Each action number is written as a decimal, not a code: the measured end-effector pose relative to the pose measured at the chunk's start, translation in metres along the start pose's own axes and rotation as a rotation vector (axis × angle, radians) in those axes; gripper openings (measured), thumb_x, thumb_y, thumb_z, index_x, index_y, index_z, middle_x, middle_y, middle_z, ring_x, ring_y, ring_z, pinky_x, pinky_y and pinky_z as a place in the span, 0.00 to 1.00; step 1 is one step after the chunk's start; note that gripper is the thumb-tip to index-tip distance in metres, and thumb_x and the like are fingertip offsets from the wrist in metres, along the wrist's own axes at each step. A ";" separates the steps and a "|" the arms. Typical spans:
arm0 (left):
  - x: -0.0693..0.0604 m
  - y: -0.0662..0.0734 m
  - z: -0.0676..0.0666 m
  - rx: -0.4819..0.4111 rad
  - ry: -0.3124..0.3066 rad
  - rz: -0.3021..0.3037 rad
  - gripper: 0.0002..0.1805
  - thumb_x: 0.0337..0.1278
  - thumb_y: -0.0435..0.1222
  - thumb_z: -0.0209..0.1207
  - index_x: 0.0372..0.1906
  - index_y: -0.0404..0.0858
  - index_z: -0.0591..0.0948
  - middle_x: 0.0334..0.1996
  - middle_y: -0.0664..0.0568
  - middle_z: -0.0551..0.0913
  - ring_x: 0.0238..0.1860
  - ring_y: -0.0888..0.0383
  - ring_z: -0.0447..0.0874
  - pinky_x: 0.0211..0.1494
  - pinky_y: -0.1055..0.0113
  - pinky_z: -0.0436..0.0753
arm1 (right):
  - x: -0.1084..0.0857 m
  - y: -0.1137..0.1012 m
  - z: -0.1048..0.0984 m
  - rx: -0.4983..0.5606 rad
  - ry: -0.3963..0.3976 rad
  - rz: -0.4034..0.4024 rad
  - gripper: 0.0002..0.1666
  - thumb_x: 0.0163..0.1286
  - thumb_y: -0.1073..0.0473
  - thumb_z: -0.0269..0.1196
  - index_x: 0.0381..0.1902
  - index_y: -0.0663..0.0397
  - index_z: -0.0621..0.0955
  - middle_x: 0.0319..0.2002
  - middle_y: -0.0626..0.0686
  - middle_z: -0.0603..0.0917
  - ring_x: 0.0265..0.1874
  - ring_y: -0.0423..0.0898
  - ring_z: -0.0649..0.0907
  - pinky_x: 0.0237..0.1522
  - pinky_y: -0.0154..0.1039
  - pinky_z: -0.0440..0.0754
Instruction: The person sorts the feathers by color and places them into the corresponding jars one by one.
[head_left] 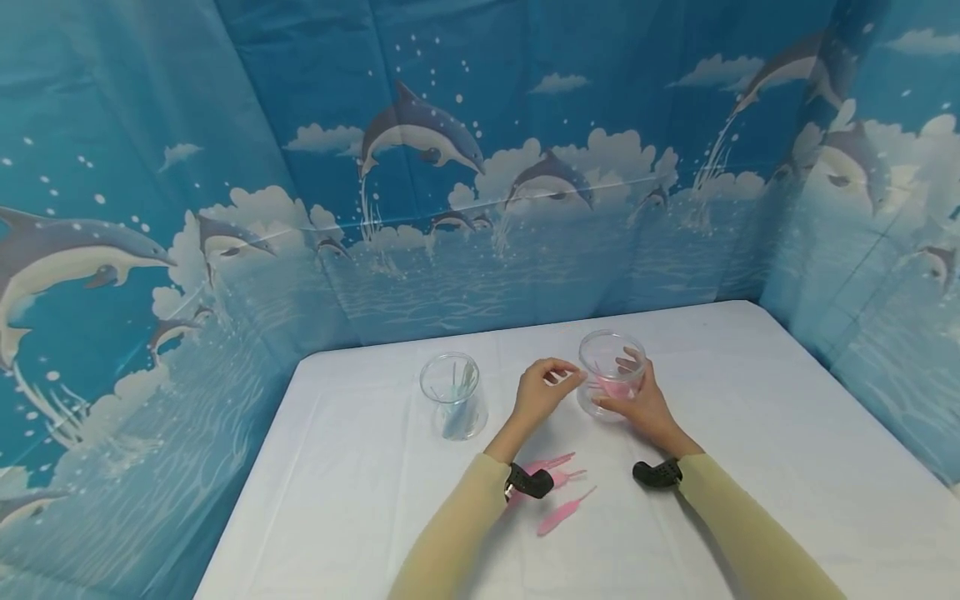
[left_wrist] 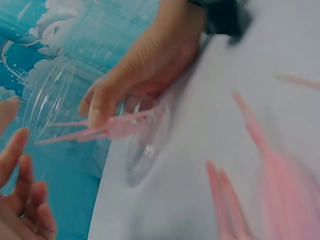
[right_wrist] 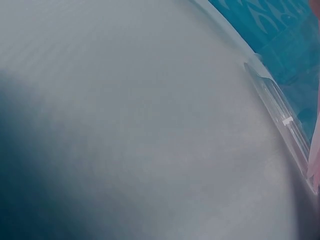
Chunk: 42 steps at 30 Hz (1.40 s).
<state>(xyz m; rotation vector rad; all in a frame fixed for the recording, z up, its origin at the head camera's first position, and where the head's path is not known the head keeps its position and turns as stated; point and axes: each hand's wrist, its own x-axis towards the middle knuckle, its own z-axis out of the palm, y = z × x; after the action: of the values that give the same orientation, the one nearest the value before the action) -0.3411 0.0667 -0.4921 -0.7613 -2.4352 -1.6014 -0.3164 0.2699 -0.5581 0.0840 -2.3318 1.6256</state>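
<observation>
My right hand (head_left: 647, 408) grips a clear, wide-rimmed jar (head_left: 588, 403) from its right side, thumb in front. Slim pink pieces (head_left: 618, 388) with thin stems stand inside it; their exact kind is unclear. Close to the jar's rim on the left is my left hand (head_left: 540, 393), fingers bent loosely and nothing visible between them. In the left wrist view this left hand (left_wrist: 20, 200) shows its thumb and fingers apart. The right wrist view catches only the jar's base (right_wrist: 282, 117) at its right edge; the right hand is almost wholly out of that frame.
Several more pink pieces (head_left: 561, 515) lie on the white table (head_left: 337, 492) below the left forearm, partly covered by it. A second clear jar (head_left: 442, 392) with light-blue pieces (head_left: 459, 418) stands to the left. Behind hangs a dolphin-print curtain (head_left: 420, 275).
</observation>
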 end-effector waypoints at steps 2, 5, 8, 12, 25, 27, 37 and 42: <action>-0.012 -0.002 -0.007 0.098 -0.131 0.012 0.11 0.53 0.47 0.66 0.36 0.44 0.86 0.32 0.60 0.79 0.35 0.58 0.76 0.37 0.74 0.73 | 0.000 -0.001 -0.001 -0.001 0.001 -0.008 0.64 0.49 0.55 0.77 0.73 0.50 0.48 0.67 0.67 0.61 0.64 0.66 0.61 0.60 0.65 0.60; -0.027 -0.002 -0.014 0.238 -0.311 0.058 0.11 0.50 0.50 0.68 0.33 0.48 0.86 0.30 0.63 0.79 0.33 0.63 0.75 0.35 0.76 0.73 | 0.001 -0.001 -0.003 0.006 0.003 -0.020 0.63 0.48 0.56 0.77 0.72 0.51 0.49 0.66 0.66 0.61 0.64 0.65 0.62 0.60 0.64 0.60; -0.040 0.001 -0.014 0.368 -0.446 0.101 0.12 0.45 0.54 0.69 0.32 0.53 0.86 0.29 0.66 0.78 0.33 0.67 0.73 0.32 0.78 0.71 | 0.002 -0.001 -0.005 0.008 0.001 -0.023 0.63 0.48 0.56 0.77 0.72 0.51 0.48 0.66 0.67 0.61 0.64 0.65 0.62 0.60 0.64 0.60; -0.051 0.004 -0.010 0.516 -0.546 0.140 0.14 0.41 0.58 0.69 0.31 0.58 0.86 0.28 0.67 0.76 0.32 0.71 0.70 0.30 0.80 0.68 | 0.004 -0.002 -0.007 0.013 -0.003 -0.012 0.63 0.49 0.58 0.76 0.73 0.51 0.48 0.67 0.68 0.60 0.64 0.66 0.61 0.60 0.66 0.59; -0.073 -0.003 0.005 0.761 -0.552 0.177 0.09 0.43 0.58 0.68 0.23 0.62 0.84 0.22 0.70 0.69 0.28 0.71 0.64 0.25 0.78 0.64 | -0.005 0.001 -0.003 0.006 -0.013 0.033 0.64 0.50 0.55 0.76 0.73 0.48 0.47 0.68 0.65 0.59 0.66 0.64 0.60 0.61 0.65 0.57; -0.074 -0.003 0.004 0.761 -0.547 0.173 0.08 0.44 0.57 0.68 0.22 0.61 0.84 0.22 0.70 0.68 0.27 0.71 0.64 0.25 0.78 0.64 | -0.005 0.003 -0.002 0.001 -0.012 0.033 0.65 0.49 0.53 0.76 0.73 0.47 0.46 0.68 0.65 0.59 0.66 0.64 0.59 0.61 0.65 0.57; -0.071 0.015 -0.009 0.558 -0.467 0.075 0.07 0.45 0.53 0.69 0.24 0.58 0.88 0.20 0.75 0.73 0.24 0.74 0.67 0.25 0.80 0.67 | -0.003 0.001 0.000 0.023 -0.006 0.010 0.64 0.49 0.54 0.77 0.73 0.48 0.48 0.68 0.65 0.60 0.65 0.63 0.60 0.61 0.64 0.58; -0.059 0.036 -0.022 0.316 -0.406 0.033 0.08 0.46 0.50 0.70 0.26 0.52 0.89 0.23 0.73 0.76 0.24 0.72 0.69 0.25 0.77 0.70 | -0.002 -0.002 -0.001 0.027 -0.009 -0.014 0.64 0.49 0.56 0.77 0.73 0.48 0.47 0.68 0.66 0.60 0.65 0.64 0.61 0.60 0.64 0.59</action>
<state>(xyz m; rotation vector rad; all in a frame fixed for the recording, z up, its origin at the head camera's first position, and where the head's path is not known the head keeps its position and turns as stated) -0.2764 0.0379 -0.4752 -1.1488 -2.8323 -1.0890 -0.3135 0.2694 -0.5563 0.1137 -2.3108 1.6543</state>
